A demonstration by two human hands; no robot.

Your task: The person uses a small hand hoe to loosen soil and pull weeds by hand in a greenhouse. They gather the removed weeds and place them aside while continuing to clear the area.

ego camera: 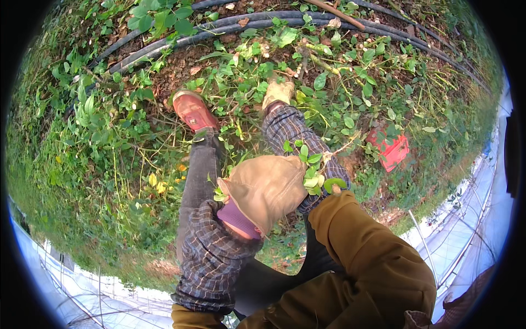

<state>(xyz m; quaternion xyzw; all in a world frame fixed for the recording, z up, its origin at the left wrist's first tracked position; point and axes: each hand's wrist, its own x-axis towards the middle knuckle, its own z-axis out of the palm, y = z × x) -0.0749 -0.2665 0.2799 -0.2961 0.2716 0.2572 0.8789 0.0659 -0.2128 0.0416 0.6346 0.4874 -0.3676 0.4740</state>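
My left hand (267, 189), in a tan leather glove with a purple knit cuff, is raised close below the camera. Leafy green stems (313, 177) stick out at both sides of its closed fist; the fingers are hidden beneath. My right hand (280, 91), in a pale yellowish glove, reaches down among low plants by the base of a cut, woody plant (304, 61). Its fingers are mostly hidden, and whether it grips anything does not show. Both forearms wear plaid sleeve covers (215, 251).
Black hoses (263, 20) curve across the far ground, with a wooden stick (337, 14) over them. My red left shoe (195, 111) stands in the weeds; the red right shoe (388, 148) is partly covered by leaves. White sheeting (456, 222) with thin poles edges the plot.
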